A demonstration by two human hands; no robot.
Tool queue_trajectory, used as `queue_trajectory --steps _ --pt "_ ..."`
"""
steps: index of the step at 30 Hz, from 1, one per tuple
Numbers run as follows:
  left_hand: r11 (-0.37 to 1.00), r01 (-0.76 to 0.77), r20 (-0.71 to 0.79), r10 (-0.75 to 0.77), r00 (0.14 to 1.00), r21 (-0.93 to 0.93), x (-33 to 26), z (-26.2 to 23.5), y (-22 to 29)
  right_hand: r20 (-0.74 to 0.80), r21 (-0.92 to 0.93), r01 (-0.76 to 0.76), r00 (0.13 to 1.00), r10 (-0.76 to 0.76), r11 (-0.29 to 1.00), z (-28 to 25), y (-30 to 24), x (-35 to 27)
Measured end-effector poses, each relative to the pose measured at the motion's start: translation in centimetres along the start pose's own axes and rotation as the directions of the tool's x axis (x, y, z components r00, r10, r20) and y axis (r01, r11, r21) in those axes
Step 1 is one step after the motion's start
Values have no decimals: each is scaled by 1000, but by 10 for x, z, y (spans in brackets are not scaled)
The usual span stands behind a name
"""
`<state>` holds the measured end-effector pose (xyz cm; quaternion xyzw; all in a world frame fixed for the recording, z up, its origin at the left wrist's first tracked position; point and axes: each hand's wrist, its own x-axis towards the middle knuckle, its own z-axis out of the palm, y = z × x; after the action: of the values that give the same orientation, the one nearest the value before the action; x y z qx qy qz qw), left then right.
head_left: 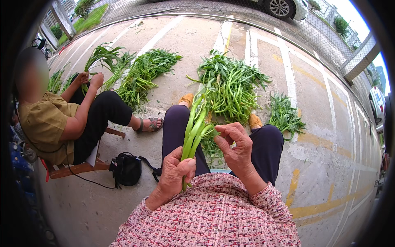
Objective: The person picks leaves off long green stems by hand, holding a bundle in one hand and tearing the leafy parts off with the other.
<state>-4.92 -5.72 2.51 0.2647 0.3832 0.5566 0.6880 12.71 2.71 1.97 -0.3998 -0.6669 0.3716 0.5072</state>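
From my remote post I had the middle heap of greens (230,84) on the pavement (325,177) before the wearer (214,216), between a left heap (142,78) and a right heap (284,115). Leftward, a bag (126,169) lay between the wearer and a co-worker (49,119).

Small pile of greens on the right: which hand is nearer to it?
Right: the right hand is left of the small pile; the left hand is farther left, around green stems.

The left hand (176,168) grips a bunch of green stems (192,138); the right hand (239,151) has its fingers (234,131) just beside a drooping sprig (210,130) (whether they pinch it is hard to tell). Ahead lies a large leafy pile (230,88), with a smaller heap (284,116) to its right. At left, a seated co-worker (51,117) holds long greens (103,57) above a black bag (125,171) on the ground (325,164).
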Motion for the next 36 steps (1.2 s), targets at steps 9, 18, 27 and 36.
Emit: queue_trajectory --steps 9,18,27,36 --pt "998 32 -3 -32 999 46 -1 2 0 24 -51 53 998 -51 997 0 -7 -1" --pt "995 16 37 -20 999 98 -1 3 -3 45 -155 160 987 -155 975 3 -8 0" --pt "982 2 17 -5 1000 188 -2 7 -1 85 -226 166 985 -150 960 2 -7 0" --pt "965 3 17 -7 1000 262 -3 9 1 119 -313 189 980 -159 931 0 -8 -1"
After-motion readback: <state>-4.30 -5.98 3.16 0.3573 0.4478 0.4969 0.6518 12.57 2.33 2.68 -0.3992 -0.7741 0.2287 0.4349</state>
